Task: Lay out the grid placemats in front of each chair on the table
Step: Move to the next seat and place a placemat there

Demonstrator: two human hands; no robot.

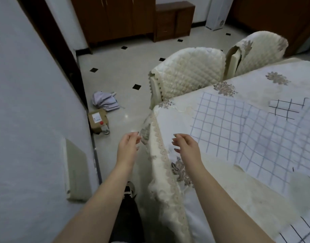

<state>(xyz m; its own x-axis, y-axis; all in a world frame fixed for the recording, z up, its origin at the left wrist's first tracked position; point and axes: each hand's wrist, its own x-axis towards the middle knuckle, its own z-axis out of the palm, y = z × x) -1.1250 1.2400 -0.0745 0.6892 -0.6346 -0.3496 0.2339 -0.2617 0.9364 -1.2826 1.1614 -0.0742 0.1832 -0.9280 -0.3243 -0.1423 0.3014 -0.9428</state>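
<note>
Both forearms are being stretched forward, with the left hand (128, 146) held over the floor and the right hand (185, 146) over the table (229, 199) corner; both are being kept loosely open, fingers curled, nothing gripped. Blue-grid placemats (242, 130) are being left overlapped on the tablecloth near two quilted chairs (187, 74). Black-grid mats (285, 109) are lying beyond. A white label is being shown on a floor box (98, 122), its writing unreadable.
</note>
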